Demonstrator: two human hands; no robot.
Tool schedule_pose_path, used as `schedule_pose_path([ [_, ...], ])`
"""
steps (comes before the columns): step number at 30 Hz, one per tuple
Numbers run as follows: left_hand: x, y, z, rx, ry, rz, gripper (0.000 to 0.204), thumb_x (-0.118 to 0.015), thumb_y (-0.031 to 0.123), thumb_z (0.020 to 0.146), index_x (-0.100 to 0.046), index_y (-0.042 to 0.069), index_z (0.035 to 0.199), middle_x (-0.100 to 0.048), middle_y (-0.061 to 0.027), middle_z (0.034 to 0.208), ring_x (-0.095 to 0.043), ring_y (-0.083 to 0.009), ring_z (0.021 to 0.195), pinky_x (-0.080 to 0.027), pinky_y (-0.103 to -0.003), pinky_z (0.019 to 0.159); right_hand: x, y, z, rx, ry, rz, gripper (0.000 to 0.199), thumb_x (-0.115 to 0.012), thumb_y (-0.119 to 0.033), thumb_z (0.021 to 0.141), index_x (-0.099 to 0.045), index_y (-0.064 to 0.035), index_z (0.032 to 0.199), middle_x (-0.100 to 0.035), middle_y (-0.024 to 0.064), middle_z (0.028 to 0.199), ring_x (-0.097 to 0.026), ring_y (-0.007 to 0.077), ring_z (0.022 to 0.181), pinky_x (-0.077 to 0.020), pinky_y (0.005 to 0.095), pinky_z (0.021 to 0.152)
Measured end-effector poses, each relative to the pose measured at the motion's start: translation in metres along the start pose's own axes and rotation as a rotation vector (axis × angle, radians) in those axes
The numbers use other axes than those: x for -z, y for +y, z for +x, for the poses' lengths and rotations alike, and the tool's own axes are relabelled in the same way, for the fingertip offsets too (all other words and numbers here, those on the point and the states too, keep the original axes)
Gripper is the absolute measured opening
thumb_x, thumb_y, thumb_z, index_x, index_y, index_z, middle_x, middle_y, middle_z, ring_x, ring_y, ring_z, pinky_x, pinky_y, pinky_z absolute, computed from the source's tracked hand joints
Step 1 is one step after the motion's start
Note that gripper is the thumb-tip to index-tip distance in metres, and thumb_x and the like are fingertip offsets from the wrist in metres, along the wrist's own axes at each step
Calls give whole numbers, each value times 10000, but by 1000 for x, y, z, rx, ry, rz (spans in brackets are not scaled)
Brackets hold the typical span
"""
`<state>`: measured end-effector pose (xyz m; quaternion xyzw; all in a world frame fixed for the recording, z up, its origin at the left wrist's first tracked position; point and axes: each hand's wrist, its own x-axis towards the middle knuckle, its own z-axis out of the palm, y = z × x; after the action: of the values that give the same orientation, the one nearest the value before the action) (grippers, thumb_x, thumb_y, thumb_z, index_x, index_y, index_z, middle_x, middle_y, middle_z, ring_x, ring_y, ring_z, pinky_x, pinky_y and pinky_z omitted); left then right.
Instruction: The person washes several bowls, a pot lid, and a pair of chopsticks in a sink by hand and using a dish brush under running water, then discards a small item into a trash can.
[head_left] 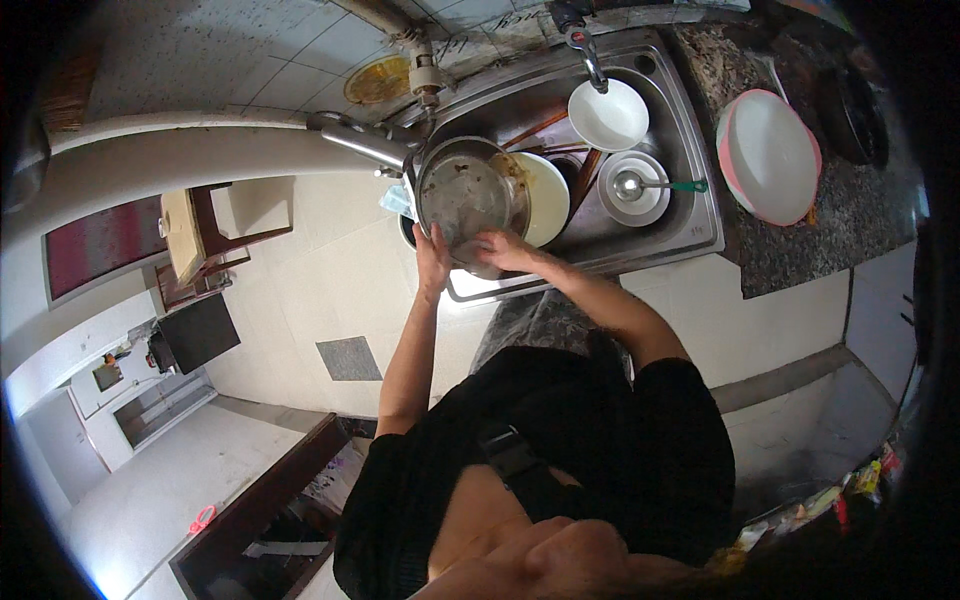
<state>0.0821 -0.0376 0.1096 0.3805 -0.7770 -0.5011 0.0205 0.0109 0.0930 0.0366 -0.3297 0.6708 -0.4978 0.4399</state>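
A metal saucepan (pixel 462 192) with a long steel handle is tipped over the left side of the sink, with dark food bits on its inside. My left hand (pixel 432 258) grips its near edge. My right hand (pixel 505 250) is at the saucepan's lower right, fingers bent inward; whatever they hold there is hidden. Just right of the saucepan lies a cream-coloured bowl (pixel 547 205) with brown residue. A white bowl (pixel 610 118) sits under the faucet (pixel 590 62). Nearer me, a ladle (pixel 660 185) with a green handle rests across stacked white bowls (pixel 634 212).
The steel sink (pixel 708 222) also holds brown wooden sticks (pixel 583 180). On the dark stone counter (pixel 785 262) to the right stand a pink-rimmed white basin (pixel 772 160) and a black pan (pixel 848 120). A pipe (pixel 424 78) runs down the wall behind.
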Motion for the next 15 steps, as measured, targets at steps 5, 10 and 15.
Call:
schedule_pose_path([
  [5,16,-28,6,28,-48,25,326,-344,257,864,-321,-10,1050,-512,-252,912,-513,-376,866,-397,-394,714,55,35,-11,40,235,-855,250,-563,-172,653,-555,-85,887,-503,123,915,-490,299,819,-420,391,689],
  [10,28,-9,-1,-124,-172,-62,435,-473,68,787,-235,74,1151,-464,-144,987,-550,-220,800,-525,-313,521,46,71,3,-3,615,-1009,169,-483,-181,702,-570,-127,836,-475,103,993,-413,313,987,-337,475,804],
  [15,41,6,-16,223,-366,-343,667,-512,-68,677,-174,139,1214,-401,-115,1056,-518,-188,822,-501,-272,566,30,118,27,-193,438,-811,191,-452,-167,727,-528,-117,895,-493,128,958,-421,305,972,-332,440,809],
])
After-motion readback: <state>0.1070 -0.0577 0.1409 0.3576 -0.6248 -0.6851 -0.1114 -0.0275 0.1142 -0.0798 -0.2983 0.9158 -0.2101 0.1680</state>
